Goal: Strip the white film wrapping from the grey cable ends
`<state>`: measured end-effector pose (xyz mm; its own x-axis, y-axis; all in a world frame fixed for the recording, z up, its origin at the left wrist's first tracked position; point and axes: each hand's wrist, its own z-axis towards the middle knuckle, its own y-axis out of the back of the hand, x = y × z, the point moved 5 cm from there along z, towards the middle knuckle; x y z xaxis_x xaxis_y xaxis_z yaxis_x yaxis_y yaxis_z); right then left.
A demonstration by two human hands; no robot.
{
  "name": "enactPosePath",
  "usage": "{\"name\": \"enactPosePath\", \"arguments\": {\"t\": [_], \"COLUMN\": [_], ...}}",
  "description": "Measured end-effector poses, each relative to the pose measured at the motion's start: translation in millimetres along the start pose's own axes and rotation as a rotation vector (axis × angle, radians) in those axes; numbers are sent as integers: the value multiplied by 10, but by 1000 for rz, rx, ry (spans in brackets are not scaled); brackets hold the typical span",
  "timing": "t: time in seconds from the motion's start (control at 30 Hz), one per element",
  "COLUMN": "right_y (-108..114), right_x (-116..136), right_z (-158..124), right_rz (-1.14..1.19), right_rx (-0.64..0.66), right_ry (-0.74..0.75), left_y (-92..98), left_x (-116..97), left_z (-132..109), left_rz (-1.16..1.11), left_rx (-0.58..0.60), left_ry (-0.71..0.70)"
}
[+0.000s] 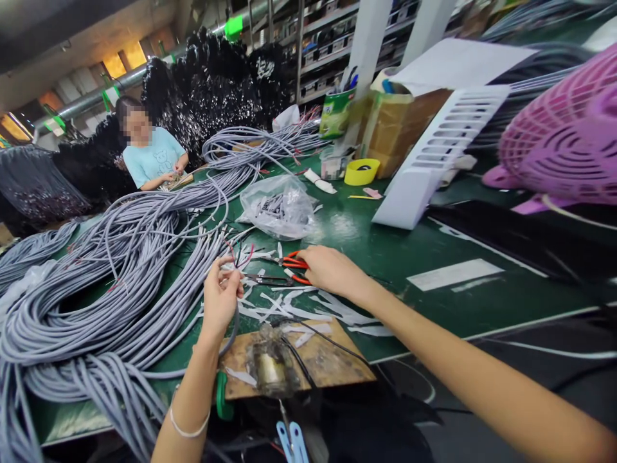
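My left hand [222,292] is closed around the end of a grey cable [235,331], whose thin red and black wires [243,254] fan out above the fingers. The cable drops from the hand past the wrist. To the right, my right hand [332,270] grips the red handles of a pair of pliers [292,260] lying low over the table. Just below them lies a second tool with dark, long jaws [267,280] and a red handle. White strips [289,302] are scattered under and around both tools.
Bundled grey cables [96,270] fill the left side. A wooden board [332,366] with a metal device sits at the front edge. Beyond my hands lies a clear plastic bag [279,209]. A white slotted panel [438,154] and pink fan [559,135] stand right; a co-worker [154,154] sits across.
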<state>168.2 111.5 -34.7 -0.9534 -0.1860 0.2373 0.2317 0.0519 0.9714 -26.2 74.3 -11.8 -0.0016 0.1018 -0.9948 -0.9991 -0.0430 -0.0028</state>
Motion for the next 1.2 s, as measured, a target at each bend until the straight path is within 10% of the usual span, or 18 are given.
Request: {"name": "enactPosePath", "arguments": {"t": [0.27,0.6,1.2], "right_y": [79,349,295], "right_x": [0,360,569], "right_z": [55,-74,-73], "right_rz": [-10,637,701], "right_rx": [22,-440,-325], "right_ry": [0,268,529], "left_y": [82,92,24], "left_x": [-4,-103,-81], "left_z": [24,-56,-111], "left_rz": [130,64,99], "left_rx": [-72,-73,-14], "left_ry": [-17,-139,-77]}}
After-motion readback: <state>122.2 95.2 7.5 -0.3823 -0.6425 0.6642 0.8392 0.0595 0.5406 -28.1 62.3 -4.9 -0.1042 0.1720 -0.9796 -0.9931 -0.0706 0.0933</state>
